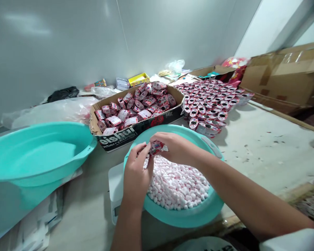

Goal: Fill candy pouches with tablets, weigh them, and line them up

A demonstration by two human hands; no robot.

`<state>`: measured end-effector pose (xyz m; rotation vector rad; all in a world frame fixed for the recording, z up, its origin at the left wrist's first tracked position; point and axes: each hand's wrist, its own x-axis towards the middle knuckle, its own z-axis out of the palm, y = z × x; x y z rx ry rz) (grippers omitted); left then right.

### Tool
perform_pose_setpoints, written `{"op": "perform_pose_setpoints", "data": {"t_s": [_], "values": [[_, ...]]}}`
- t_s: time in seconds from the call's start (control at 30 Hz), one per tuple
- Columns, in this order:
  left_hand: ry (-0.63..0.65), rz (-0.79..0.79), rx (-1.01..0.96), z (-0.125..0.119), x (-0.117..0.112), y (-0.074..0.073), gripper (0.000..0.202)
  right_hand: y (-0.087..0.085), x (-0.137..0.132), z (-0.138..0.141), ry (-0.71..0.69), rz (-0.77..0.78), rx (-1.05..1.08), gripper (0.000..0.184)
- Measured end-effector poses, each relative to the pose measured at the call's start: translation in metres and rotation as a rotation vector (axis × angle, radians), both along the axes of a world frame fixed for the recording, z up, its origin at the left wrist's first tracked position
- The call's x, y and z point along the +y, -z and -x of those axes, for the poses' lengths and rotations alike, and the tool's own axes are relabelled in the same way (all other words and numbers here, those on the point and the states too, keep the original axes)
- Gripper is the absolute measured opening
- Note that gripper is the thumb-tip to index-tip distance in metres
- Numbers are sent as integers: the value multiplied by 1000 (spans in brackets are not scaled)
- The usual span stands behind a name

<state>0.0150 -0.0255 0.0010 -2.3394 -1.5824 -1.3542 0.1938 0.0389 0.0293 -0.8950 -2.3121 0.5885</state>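
Note:
Both hands meet above the far left part of a teal basin filled with small pale pink and white candies. Between them is a small red-and-pink printed candy packet. My left hand grips its left side, fingers and thumb closed round it. The fingers of my right hand close on the packet's right side and top. Much of the packet is covered by the fingers, so its opening cannot be made out. A white kitchen scale shows at the basin's left edge.
Behind the basin, a cardboard tray holds several plump packets. Many open-topped printed sleeves stand packed together to its right. Another teal basin stands at left. Large cardboard boxes are at right, below a grey wall.

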Motion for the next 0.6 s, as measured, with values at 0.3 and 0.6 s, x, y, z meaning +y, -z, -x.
{"op": "perform_pose_setpoints", "data": {"t_s": [0.3, 0.6], "values": [[-51, -269, 31, 5, -2, 4, 30, -5, -6, 3, 6, -109, 57, 39], [-48, -406, 29, 5, -4, 4, 31, 1, -9, 5, 152, -248, 5, 42]]}}
